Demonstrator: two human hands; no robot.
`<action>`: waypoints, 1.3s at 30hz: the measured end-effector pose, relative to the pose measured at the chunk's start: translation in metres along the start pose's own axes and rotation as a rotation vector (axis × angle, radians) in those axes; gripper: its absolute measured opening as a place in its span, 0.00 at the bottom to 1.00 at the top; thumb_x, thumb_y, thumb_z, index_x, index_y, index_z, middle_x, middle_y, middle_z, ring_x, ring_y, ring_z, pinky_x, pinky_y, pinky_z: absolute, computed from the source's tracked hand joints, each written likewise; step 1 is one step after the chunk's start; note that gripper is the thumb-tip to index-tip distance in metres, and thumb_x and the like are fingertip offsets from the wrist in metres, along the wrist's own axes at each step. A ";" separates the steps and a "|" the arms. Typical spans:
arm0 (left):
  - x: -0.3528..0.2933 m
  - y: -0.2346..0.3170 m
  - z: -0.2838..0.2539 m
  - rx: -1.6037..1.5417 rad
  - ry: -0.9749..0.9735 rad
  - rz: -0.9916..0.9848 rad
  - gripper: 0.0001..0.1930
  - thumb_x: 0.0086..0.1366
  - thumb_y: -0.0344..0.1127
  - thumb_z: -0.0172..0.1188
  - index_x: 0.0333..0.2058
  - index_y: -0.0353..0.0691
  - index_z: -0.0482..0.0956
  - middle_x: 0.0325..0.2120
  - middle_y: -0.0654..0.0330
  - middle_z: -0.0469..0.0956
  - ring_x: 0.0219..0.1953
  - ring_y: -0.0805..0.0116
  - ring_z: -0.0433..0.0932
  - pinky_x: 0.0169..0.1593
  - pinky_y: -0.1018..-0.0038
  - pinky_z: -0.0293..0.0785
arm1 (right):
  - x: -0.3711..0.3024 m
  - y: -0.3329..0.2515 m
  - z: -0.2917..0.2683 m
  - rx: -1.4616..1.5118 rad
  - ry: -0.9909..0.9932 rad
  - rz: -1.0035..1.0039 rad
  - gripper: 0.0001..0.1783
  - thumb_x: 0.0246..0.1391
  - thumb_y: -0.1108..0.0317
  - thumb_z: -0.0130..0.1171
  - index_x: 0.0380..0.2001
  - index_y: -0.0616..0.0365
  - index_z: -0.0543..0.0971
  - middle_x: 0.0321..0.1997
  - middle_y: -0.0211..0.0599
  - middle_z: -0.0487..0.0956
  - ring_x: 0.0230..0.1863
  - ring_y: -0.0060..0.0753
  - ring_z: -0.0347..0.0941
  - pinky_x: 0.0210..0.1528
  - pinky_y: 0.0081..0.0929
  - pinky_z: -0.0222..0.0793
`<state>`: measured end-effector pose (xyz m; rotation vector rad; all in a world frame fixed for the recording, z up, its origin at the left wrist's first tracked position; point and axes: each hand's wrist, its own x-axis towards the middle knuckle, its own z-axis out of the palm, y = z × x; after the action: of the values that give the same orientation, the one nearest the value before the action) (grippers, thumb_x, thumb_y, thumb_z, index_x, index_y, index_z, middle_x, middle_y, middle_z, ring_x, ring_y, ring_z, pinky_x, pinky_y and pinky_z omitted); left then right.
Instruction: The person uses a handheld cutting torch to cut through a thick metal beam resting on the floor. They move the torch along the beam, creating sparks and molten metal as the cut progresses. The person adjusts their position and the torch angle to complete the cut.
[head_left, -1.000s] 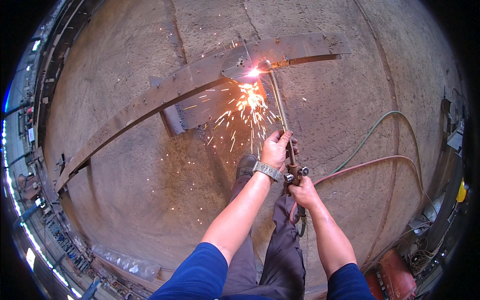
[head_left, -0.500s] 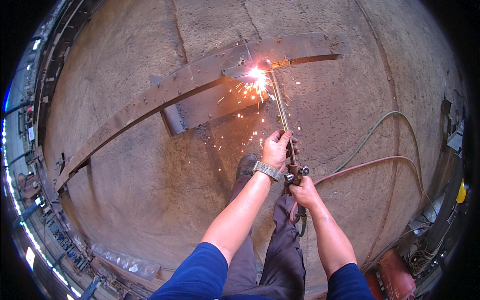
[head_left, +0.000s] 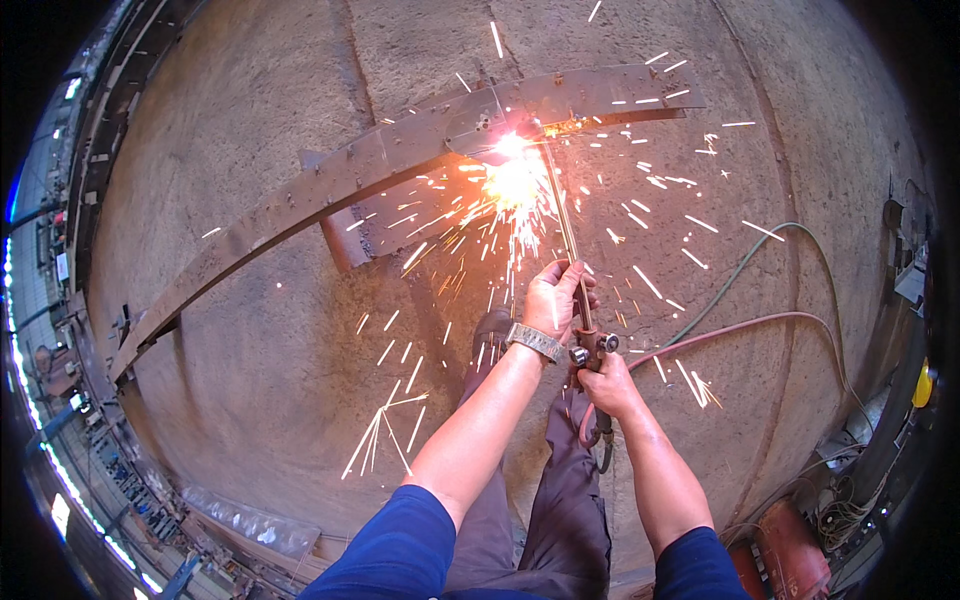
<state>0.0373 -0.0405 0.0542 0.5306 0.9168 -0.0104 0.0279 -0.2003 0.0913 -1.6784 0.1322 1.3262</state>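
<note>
A long cutting torch runs away from me, its tip at the near edge of a curved steel beam. Bright glare and flying sparks hide the tip and the spot it heats. My left hand, a watch at its wrist, is closed around the torch's tubes partway up. Behind it, my right hand grips the torch handle just below the valve knobs. Under the beam lies a steel plate piece, partly covered by the sparks.
A green hose and a red hose curve over the concrete floor to the right. Metal parts line the left edge. A red metal object and coiled cables are at lower right. My shoe stands close to the sparks.
The spark shower has grown much larger and brighter, now spraying toward my arms, legs and the right. Both hands and the torch have hardly moved.
</note>
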 end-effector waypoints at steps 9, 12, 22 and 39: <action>0.002 -0.003 -0.002 -0.014 0.003 0.020 0.11 0.68 0.41 0.60 0.41 0.39 0.76 0.28 0.61 0.79 0.26 0.70 0.79 0.32 0.70 0.80 | 0.002 0.005 -0.001 -0.021 -0.016 0.006 0.13 0.47 0.81 0.50 0.39 0.64 0.74 0.29 0.30 0.76 0.28 0.22 0.71 0.29 0.26 0.68; 0.002 -0.002 -0.003 -0.010 -0.004 0.015 0.11 0.68 0.41 0.60 0.41 0.40 0.76 0.28 0.61 0.79 0.26 0.70 0.79 0.31 0.70 0.80 | 0.001 0.003 0.001 0.014 -0.009 0.013 0.13 0.47 0.81 0.50 0.38 0.63 0.74 0.28 0.30 0.76 0.27 0.22 0.70 0.29 0.26 0.67; 0.002 -0.002 -0.001 -0.012 -0.003 0.016 0.10 0.68 0.40 0.60 0.40 0.40 0.75 0.28 0.61 0.79 0.26 0.69 0.79 0.32 0.70 0.80 | 0.000 -0.001 0.000 -0.034 -0.013 -0.027 0.12 0.47 0.81 0.50 0.38 0.63 0.74 0.26 0.28 0.75 0.26 0.19 0.68 0.27 0.26 0.65; 0.004 -0.005 -0.005 -0.010 -0.003 0.021 0.10 0.69 0.40 0.59 0.41 0.40 0.75 0.28 0.61 0.79 0.26 0.69 0.79 0.32 0.70 0.80 | 0.004 0.009 -0.001 -0.065 0.002 -0.024 0.06 0.47 0.78 0.51 0.32 0.64 0.75 0.23 0.26 0.73 0.25 0.19 0.66 0.27 0.27 0.65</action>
<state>0.0350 -0.0419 0.0461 0.5304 0.9074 0.0124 0.0253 -0.2039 0.0829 -1.7300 0.0706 1.3237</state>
